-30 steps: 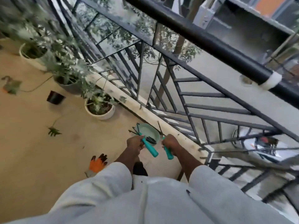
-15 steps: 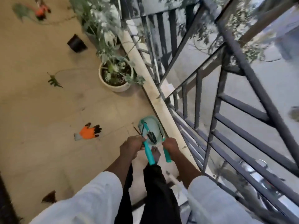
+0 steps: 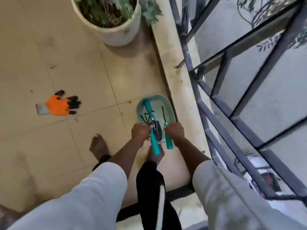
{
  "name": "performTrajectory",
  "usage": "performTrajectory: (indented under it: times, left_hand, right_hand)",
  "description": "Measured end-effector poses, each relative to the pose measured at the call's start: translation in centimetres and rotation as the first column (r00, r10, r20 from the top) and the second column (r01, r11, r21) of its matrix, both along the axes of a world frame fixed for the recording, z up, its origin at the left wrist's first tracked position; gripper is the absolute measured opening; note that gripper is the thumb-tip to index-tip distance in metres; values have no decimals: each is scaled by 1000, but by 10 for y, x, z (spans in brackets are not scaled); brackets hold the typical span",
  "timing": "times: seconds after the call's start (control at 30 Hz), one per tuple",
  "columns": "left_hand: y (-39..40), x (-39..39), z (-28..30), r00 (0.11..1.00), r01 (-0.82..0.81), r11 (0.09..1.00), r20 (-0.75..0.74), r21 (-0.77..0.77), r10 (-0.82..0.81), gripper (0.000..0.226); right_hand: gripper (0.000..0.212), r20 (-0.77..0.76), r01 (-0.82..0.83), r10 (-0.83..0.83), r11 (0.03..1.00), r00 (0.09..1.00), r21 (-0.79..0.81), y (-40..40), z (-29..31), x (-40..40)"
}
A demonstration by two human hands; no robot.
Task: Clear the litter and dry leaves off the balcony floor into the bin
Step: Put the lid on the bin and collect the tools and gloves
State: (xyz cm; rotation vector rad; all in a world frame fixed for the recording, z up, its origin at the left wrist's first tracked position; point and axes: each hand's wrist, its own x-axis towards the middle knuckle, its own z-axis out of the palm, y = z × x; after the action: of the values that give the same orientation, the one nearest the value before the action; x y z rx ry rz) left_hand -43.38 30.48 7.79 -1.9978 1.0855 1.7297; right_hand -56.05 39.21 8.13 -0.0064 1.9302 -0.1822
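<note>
I hold a pale teal tray (image 3: 166,103) low over the tiled balcony floor (image 3: 69,67). My left hand (image 3: 141,132) grips its near left edge together with the teal handle of a small black trowel (image 3: 154,145). My right hand (image 3: 175,131) grips the near right edge along with a teal-handled fork tool (image 3: 168,141). A teal-handled hand rake (image 3: 147,105) also lies in the tray. A few small dry scraps (image 3: 52,66) lie on the tiles to the left.
An orange and black work glove (image 3: 58,106) lies on the floor to the left. A white plant pot (image 3: 116,36) stands ahead by the concrete kerb (image 3: 174,67). A dark metal railing (image 3: 214,103) runs along the right. My bare feet (image 3: 98,146) stand below the tray.
My view has tilted down and moved closer to the white pot. Both hands keep their hold on the tray and tools, which stay in front of me.
</note>
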Motion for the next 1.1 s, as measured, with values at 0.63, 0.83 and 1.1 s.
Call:
performTrajectory:
  times: [0.63, 0.83, 1.1]
  left_hand:
    - [-26, 34, 86, 925, 377, 883, 79, -278, -370, 38]
    - [-63, 59, 226, 870, 479, 776, 104, -411, -482, 41]
    - [-105, 138, 371, 909, 395, 740, 114, -545, -401, 39]
  right_hand:
    - [23, -314, -459, 414, 885, 855, -84, -41, 78, 26]
    - [23, -328, -453, 373, 866, 868, -213, -71, 221, 62]
    - [8, -375, -576, 457, 752, 806, -321, -131, 367, 130]
